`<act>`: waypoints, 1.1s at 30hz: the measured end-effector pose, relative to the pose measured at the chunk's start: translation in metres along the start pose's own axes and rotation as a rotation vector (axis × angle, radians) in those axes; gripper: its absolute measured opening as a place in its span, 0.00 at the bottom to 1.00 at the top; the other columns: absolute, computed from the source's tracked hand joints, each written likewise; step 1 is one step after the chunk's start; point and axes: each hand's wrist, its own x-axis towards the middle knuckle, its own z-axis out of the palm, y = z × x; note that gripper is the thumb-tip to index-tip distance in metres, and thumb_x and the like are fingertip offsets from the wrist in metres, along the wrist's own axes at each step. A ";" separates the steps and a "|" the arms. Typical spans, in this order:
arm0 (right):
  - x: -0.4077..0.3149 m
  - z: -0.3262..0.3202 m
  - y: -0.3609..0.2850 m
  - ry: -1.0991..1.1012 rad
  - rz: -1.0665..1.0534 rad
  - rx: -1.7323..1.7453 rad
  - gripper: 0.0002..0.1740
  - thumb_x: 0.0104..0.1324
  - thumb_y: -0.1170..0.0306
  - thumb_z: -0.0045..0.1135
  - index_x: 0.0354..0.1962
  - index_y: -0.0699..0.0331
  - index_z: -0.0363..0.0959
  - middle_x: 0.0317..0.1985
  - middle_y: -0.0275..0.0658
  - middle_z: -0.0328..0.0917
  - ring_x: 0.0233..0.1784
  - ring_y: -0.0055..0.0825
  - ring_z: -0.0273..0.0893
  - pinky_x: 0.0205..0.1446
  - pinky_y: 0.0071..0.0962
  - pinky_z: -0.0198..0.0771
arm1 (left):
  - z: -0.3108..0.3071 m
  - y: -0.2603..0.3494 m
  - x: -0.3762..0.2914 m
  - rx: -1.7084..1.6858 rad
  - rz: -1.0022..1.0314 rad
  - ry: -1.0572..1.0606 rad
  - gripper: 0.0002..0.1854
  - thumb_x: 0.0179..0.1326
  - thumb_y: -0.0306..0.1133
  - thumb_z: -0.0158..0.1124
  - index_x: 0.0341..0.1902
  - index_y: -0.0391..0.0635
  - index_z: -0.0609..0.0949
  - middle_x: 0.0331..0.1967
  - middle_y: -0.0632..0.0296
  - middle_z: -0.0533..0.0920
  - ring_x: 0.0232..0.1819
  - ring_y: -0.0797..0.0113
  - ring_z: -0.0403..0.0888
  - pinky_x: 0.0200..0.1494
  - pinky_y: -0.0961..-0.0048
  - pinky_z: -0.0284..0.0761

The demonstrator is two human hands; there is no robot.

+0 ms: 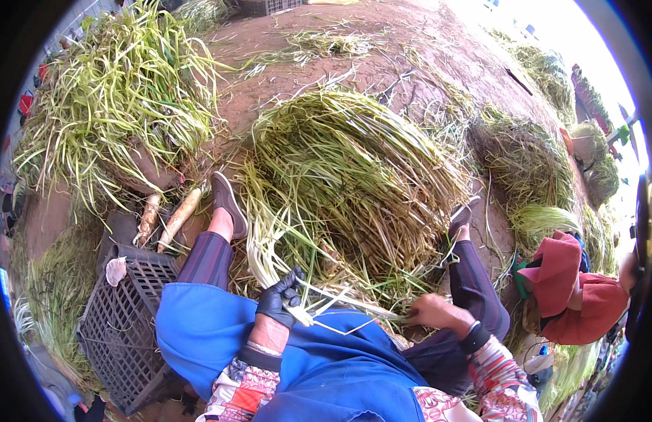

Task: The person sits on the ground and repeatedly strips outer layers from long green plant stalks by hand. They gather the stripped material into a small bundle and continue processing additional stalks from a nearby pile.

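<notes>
My left hand [280, 298], in a black glove, is closed around a bundle of pale green stalks [262, 258] in front of my blue apron [326, 353]. The white ends of the bundle stick out below the fist. My bare right hand [435, 311] is curled at the end of a few pale strands [357, 303] that stretch across from the bundle. Its fingertips are partly hidden, but they appear to pinch these strands. Between my outstretched legs lies a big heap of long green and brown stalks [352, 174].
A black plastic crate [125, 327] stands tilted at my left. Beyond it are two white root vegetables [179, 216] and a tall leafy pile [125, 100]. More stalks form a heap [521, 158] at the right. A person in a red top [584, 295] sits on that side.
</notes>
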 end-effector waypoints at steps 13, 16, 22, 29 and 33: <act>0.113 -0.021 -0.150 0.337 -0.344 0.901 0.21 0.65 0.58 0.57 0.44 0.70 0.77 0.36 0.40 0.81 0.36 0.24 0.75 0.42 0.27 0.71 | 0.037 -0.028 -0.020 0.575 0.242 0.093 0.07 0.56 0.27 0.66 0.38 0.40 0.82 0.21 0.65 0.80 0.12 0.78 0.67 0.13 0.82 0.60; 0.131 -0.017 -0.175 0.279 -0.187 1.040 0.16 0.64 0.63 0.58 0.40 0.70 0.78 0.28 0.32 0.78 0.31 0.15 0.70 0.36 0.19 0.67 | 0.032 -0.026 -0.019 0.494 0.208 0.080 0.05 0.57 0.26 0.64 0.38 0.42 0.81 0.20 0.67 0.77 0.12 0.78 0.68 0.13 0.82 0.61; 0.134 -0.011 -0.170 0.432 -0.199 1.142 0.15 0.65 0.64 0.57 0.39 0.71 0.77 0.28 0.32 0.77 0.31 0.15 0.69 0.34 0.19 0.66 | 0.032 -0.028 -0.016 0.528 0.233 0.046 0.07 0.55 0.23 0.65 0.38 0.43 0.80 0.20 0.68 0.78 0.12 0.79 0.68 0.13 0.82 0.60; 0.124 -0.025 -0.184 0.577 -0.185 1.332 0.11 0.67 0.69 0.52 0.36 0.70 0.75 0.29 0.37 0.81 0.32 0.18 0.76 0.37 0.19 0.70 | 0.032 -0.029 -0.016 0.568 0.260 0.080 0.10 0.52 0.22 0.67 0.39 0.43 0.80 0.23 0.65 0.80 0.11 0.78 0.66 0.12 0.81 0.58; 0.087 -0.083 -0.189 0.654 -0.274 1.713 0.08 0.71 0.67 0.48 0.37 0.65 0.69 0.27 0.38 0.79 0.26 0.21 0.77 0.28 0.20 0.72 | 0.010 -0.030 0.003 0.636 0.239 0.162 0.05 0.53 0.22 0.68 0.34 0.40 0.84 0.22 0.62 0.81 0.08 0.78 0.63 0.10 0.79 0.56</act>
